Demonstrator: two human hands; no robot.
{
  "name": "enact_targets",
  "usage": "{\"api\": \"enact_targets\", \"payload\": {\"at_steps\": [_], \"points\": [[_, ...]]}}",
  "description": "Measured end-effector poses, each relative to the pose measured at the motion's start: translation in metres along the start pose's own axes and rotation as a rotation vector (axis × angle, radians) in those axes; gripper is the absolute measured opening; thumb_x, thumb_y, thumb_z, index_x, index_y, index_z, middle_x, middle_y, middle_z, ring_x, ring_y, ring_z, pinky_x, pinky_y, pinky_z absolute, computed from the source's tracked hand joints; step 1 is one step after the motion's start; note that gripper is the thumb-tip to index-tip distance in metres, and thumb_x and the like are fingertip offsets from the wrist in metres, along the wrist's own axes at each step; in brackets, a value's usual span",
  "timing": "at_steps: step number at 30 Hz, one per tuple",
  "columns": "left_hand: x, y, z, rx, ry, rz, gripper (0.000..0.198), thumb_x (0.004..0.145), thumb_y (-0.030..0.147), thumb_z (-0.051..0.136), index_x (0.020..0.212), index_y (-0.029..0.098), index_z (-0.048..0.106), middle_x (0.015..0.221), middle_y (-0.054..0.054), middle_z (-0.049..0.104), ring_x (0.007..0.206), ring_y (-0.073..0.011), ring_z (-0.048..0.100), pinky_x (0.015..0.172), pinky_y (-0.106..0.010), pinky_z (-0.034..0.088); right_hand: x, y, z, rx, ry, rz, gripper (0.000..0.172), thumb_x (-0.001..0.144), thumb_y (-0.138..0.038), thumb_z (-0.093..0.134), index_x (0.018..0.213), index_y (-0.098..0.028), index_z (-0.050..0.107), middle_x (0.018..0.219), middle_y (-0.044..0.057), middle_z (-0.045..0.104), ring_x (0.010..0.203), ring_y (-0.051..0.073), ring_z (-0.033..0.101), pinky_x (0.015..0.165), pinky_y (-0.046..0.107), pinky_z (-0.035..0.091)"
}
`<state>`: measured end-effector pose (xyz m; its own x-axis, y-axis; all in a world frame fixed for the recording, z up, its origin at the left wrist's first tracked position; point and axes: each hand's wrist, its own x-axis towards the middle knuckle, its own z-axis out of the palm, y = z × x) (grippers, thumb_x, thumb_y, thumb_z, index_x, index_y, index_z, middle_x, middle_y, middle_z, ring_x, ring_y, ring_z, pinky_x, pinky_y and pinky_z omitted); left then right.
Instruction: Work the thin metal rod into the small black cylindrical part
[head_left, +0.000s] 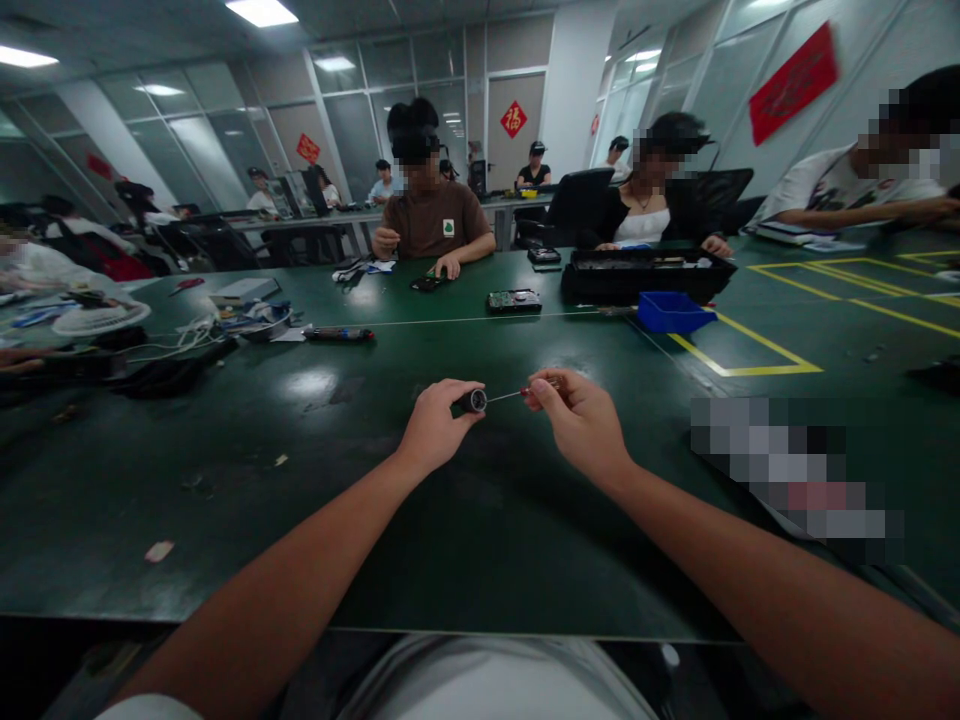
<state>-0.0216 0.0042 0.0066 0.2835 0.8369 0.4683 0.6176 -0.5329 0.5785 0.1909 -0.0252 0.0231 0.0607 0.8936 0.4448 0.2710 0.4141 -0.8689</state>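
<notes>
Between the fingers of my left hand (439,425) is a small black cylindrical part (474,401), its round ringed end turned toward the right. My right hand (581,420) is closed around the handle of a screwdriver (504,397). The thin metal shaft points left, and its tip reaches the edge of the round end; whether it touches a screw there is too small to tell. Both hands are held over the green table (495,560), near its middle.
Ahead lie a bare hard drive (514,300), a black bin (649,277) and a blue tray (675,312). A dark tool-like object (337,334) and a bowl of cables (255,318) sit to the left. A blurred flat item (780,470) lies right. Co-workers sit across the table.
</notes>
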Motion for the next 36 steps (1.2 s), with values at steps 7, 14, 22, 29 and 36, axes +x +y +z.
{"api": "enact_targets", "payload": {"at_steps": [7,14,22,29,36], "points": [[0.0009,-0.0036,-0.0001,0.002,-0.019,0.031,0.039,0.08,0.01,0.076,0.117,0.024,0.071,0.115,-0.006,0.072,0.111,-0.0238,0.063,0.101,-0.045,0.047,-0.0015,0.0005,0.0028,-0.025,-0.102,-0.007,0.022,0.092,-0.039,0.06,0.101,-0.021,0.068,0.088,0.006,0.075,0.082,0.022,0.072,0.073,0.036,0.053],[0.0009,-0.0034,-0.0006,0.006,-0.006,0.008,0.04,0.08,0.012,0.077,0.117,0.024,0.071,0.117,-0.006,0.072,0.112,-0.0232,0.064,0.102,-0.044,0.047,-0.0016,-0.0011,0.0037,-0.017,-0.055,0.007,0.022,0.093,-0.04,0.058,0.097,-0.02,0.066,0.085,0.005,0.073,0.08,0.021,0.07,0.073,0.036,0.053],[-0.0002,-0.0036,0.0003,-0.018,-0.027,-0.018,0.04,0.082,0.015,0.076,0.12,0.024,0.07,0.119,-0.006,0.071,0.113,-0.0229,0.064,0.103,-0.043,0.047,-0.0002,-0.0013,-0.0003,-0.051,0.068,-0.051,0.018,0.097,-0.038,0.054,0.096,-0.021,0.062,0.082,0.004,0.068,0.074,0.018,0.064,0.069,0.034,0.049],[-0.001,-0.0046,0.0004,-0.015,-0.046,-0.034,0.04,0.082,0.018,0.076,0.122,0.025,0.069,0.118,-0.006,0.071,0.111,-0.0233,0.064,0.103,-0.044,0.047,-0.0026,-0.0014,-0.0017,-0.035,0.04,-0.109,0.018,0.098,-0.039,0.053,0.102,-0.022,0.06,0.086,0.003,0.069,0.078,0.019,0.065,0.072,0.035,0.05],[-0.0007,-0.0056,0.0012,-0.018,-0.055,-0.023,0.04,0.081,0.016,0.076,0.12,0.025,0.07,0.118,-0.005,0.071,0.111,-0.0235,0.065,0.102,-0.044,0.048,-0.002,-0.001,-0.0027,-0.146,-0.019,-0.11,0.019,0.098,-0.039,0.051,0.1,-0.023,0.061,0.086,0.004,0.07,0.079,0.02,0.067,0.073,0.035,0.05]]}}
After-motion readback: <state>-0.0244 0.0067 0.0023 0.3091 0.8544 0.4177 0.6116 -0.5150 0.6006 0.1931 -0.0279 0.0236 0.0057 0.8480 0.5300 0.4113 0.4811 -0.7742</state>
